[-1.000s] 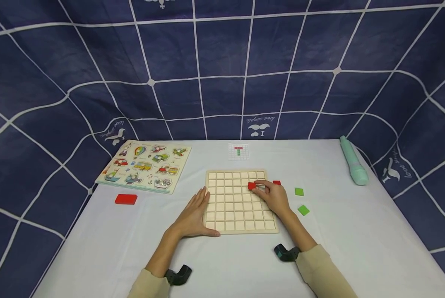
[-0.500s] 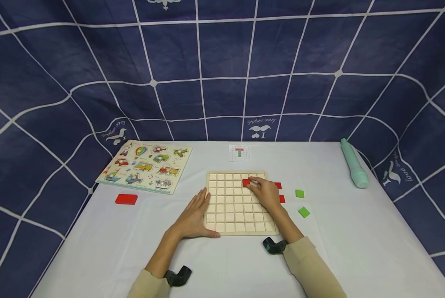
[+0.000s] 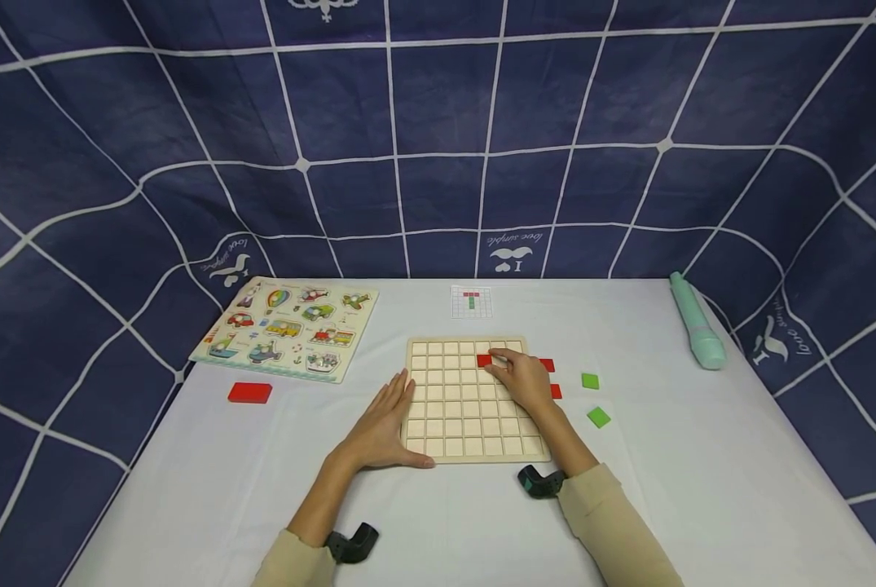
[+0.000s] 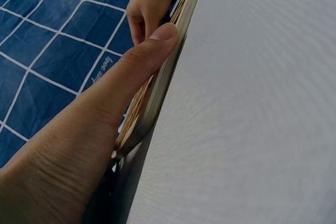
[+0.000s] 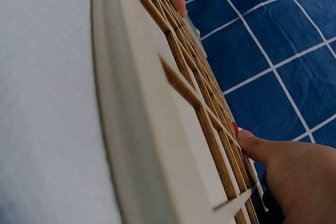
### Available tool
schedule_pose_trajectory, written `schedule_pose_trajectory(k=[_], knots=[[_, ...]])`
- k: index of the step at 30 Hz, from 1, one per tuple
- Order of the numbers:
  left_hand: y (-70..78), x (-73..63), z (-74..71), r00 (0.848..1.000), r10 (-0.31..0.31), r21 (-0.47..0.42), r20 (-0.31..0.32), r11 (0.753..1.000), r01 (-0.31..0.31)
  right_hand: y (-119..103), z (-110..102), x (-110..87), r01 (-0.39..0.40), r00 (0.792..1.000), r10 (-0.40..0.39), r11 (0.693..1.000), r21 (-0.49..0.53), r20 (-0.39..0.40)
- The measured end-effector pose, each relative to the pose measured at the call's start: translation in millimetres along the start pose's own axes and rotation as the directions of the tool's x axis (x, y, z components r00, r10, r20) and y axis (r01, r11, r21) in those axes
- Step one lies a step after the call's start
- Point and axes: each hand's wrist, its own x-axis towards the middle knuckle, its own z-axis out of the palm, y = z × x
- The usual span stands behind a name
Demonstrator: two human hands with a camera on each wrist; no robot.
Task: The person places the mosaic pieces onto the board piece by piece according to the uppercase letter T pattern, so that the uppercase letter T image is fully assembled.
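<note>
A wooden grid board (image 3: 452,408) with square cells lies on the white table. My left hand (image 3: 380,428) rests along its left side, fingers straight, with the thumb on the front edge. In the left wrist view that thumb presses on the board's rim (image 4: 163,87). Thumb and fingers of my right hand (image 3: 524,379) pinch a red square tile (image 3: 485,360) at a cell in the second row from the back. The right wrist view shows only a sliver of this red tile (image 5: 234,126) at the fingertips.
Two red tiles (image 3: 547,365) show partly beside the board's right edge, with two green tiles (image 3: 590,381) farther right. A pattern card (image 3: 471,302) lies behind the board. A vehicle puzzle (image 3: 283,326), a red block (image 3: 250,393) and a mint-green microphone-shaped object (image 3: 697,322) lie farther out.
Over the last second my right hand has moved left with the red tile, down to a board cell, and uncovered another red tile. The left hand stays in place.
</note>
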Motion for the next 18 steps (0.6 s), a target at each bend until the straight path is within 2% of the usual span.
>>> schedule_pose_trajectory(k=[5,11,18], knots=[[0.5,0.1,0.5,1.0,-0.005,-0.005,0.006,1.0,0.005,2,-1,-1.2,-0.004,1.0,0.004,1.0,0.024,0.008],[1.5,-0.6,0.2,1.0,-0.013,-0.02,0.008,1.0,0.014,11,-14,-5.1,0.041,0.999,-0.04,0.996,0.083,-0.012],[1.3,-0.4,0.0,1.0,-0.006,-0.024,-0.006,1.0,0.006,45,-45,-13.7,0.049,0.998,-0.047,0.998,0.038,-0.052]])
